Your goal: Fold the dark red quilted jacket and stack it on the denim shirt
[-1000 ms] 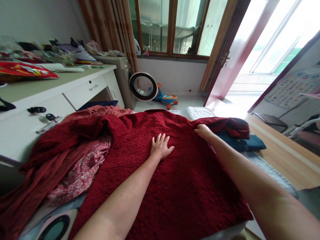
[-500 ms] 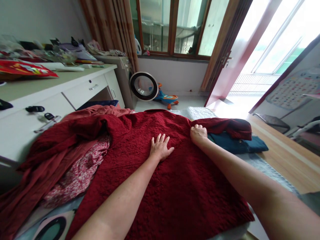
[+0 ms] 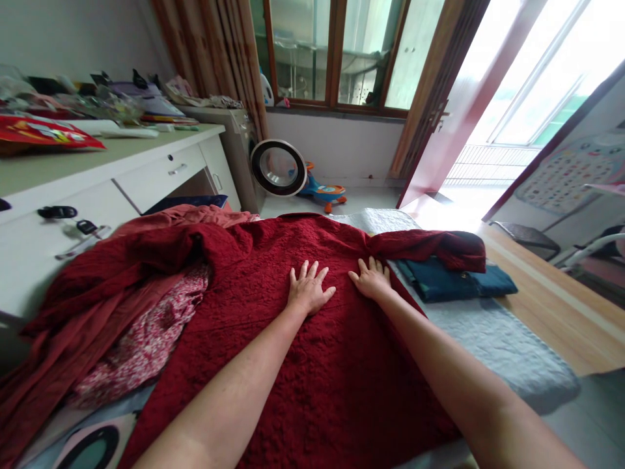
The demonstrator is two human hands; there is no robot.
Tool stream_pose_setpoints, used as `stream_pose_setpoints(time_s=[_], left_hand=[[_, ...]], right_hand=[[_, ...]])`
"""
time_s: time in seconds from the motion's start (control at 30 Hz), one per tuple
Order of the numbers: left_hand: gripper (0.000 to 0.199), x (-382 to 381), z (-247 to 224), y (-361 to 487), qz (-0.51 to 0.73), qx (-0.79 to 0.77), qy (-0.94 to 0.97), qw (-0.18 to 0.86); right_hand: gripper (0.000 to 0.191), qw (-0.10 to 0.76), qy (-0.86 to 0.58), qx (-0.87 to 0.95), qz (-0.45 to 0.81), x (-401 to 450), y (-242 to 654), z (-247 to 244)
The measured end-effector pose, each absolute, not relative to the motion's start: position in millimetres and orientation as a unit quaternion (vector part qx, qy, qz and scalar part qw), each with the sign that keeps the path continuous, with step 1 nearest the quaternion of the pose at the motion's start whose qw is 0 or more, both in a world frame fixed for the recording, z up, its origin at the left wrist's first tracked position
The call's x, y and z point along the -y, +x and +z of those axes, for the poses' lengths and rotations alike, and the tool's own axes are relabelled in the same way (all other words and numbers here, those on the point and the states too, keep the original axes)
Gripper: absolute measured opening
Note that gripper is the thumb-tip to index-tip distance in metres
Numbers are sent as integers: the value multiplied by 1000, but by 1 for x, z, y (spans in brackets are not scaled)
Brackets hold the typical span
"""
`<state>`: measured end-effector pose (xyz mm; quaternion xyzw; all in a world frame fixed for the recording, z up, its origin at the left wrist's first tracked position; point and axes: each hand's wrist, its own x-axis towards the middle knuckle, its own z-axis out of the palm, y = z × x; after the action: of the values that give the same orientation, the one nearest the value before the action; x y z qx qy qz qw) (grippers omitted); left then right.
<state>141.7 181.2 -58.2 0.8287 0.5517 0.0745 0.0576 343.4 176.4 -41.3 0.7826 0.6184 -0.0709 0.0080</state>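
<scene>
A dark red textured jacket (image 3: pixel 312 365) lies spread out in front of me, its collar at the far end and its sleeves reaching to both sides. My left hand (image 3: pixel 310 288) rests flat on the middle of the jacket with fingers spread. Close to the jacket's right edge, my right hand (image 3: pixel 372 279) is also flat on the cloth, fingers apart. The right sleeve (image 3: pixel 434 246) lies over folded dark blue jeans (image 3: pixel 459 281). Under the left sleeve are rust-red clothes and a pink floral cloth (image 3: pixel 146 339).
The jacket lies on a pale blue quilted pad (image 3: pixel 498 345) over a wooden table (image 3: pixel 571 299). A white cabinet (image 3: pixel 92 195) with a cluttered top stands at left. Beyond are a washing machine with its round door (image 3: pixel 279 168) open and a blue-orange ride-on toy (image 3: pixel 325 192).
My right hand has opened from its grip on the jacket's right edge and now lies flat, slightly further left. The jacket's right side has been folded inward, showing more of the pad.
</scene>
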Motion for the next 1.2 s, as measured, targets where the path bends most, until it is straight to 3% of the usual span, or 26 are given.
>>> stream_pose_setpoints(time_s=[0.17, 0.4, 0.53, 0.93, 1.07, 1.2], left_hand=[[64, -180, -59, 142, 78, -570, 816, 55], [64, -178, -57, 142, 81, -603, 792, 54], [68, -179, -59, 142, 83, -614, 783, 50], [73, -189, -55, 139, 84, -627, 773, 34], [67, -225, -48, 111, 101, -610, 786, -2], [66, -264, -51, 57, 29, -619, 784, 38]], right_hand=[[64, -27, 688, -722, -69, -172, 321, -42], [50, -65, 714, -697, -12, -201, 305, -28], [55, -79, 648, -757, -38, -226, 287, -31], [63, -67, 715, -696, -28, -243, 291, -59], [63, -68, 714, -697, -26, -244, 291, -59], [62, -69, 713, -697, -27, -244, 292, -61]])
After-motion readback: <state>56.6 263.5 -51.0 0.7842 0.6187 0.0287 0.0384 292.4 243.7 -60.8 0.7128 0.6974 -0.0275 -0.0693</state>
